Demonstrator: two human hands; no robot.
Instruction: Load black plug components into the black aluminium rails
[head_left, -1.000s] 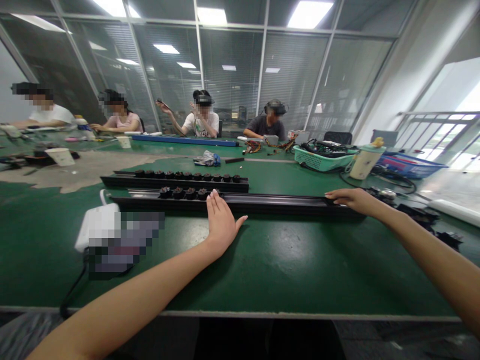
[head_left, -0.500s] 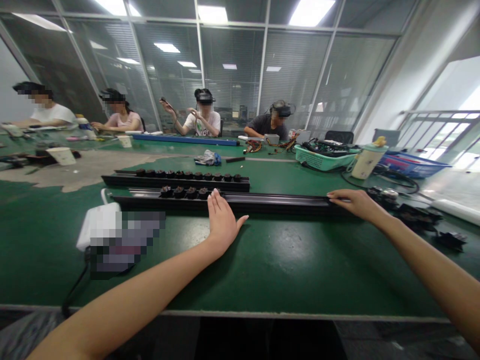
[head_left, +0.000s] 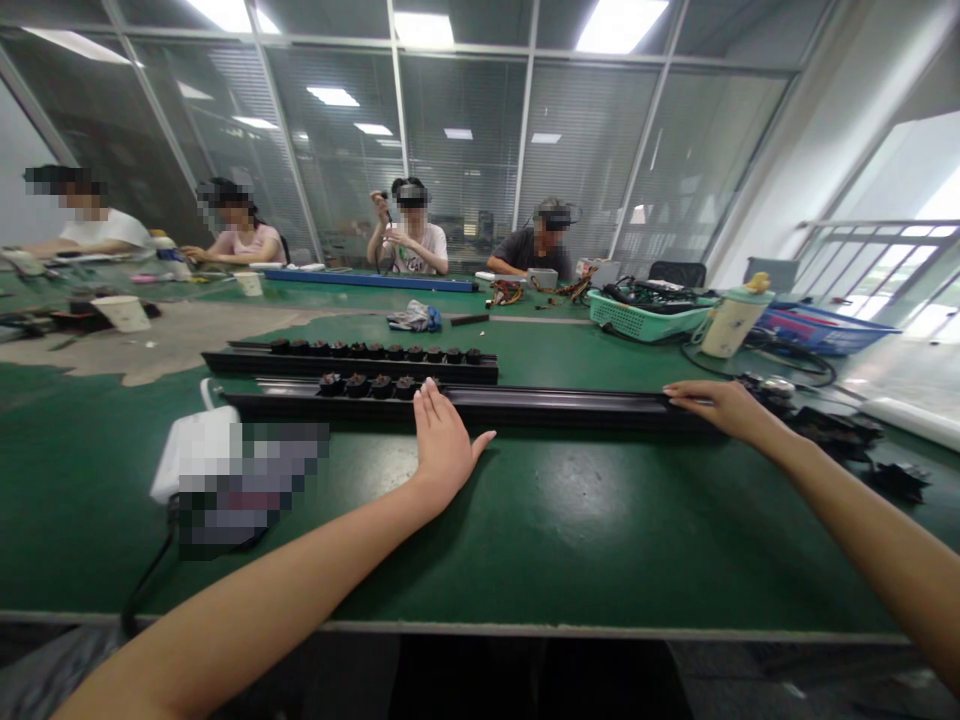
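Spanning the near black rail, both hands lie open on a green-matted workbench in the head view. The left hand sits flat, its fingertips touching the rail's near edge just beside a row of black round fittings. The right hand rests its fingers over the rail toward the right end. Neither hand closes on anything, and their wide spread seems meant to steady the rail. A second fitted rail lies parallel just beyond, apparently placed to keep both together. A pixelated white object sits near left. Far right, a teal basket holds cables, and a co-worker sits far off.
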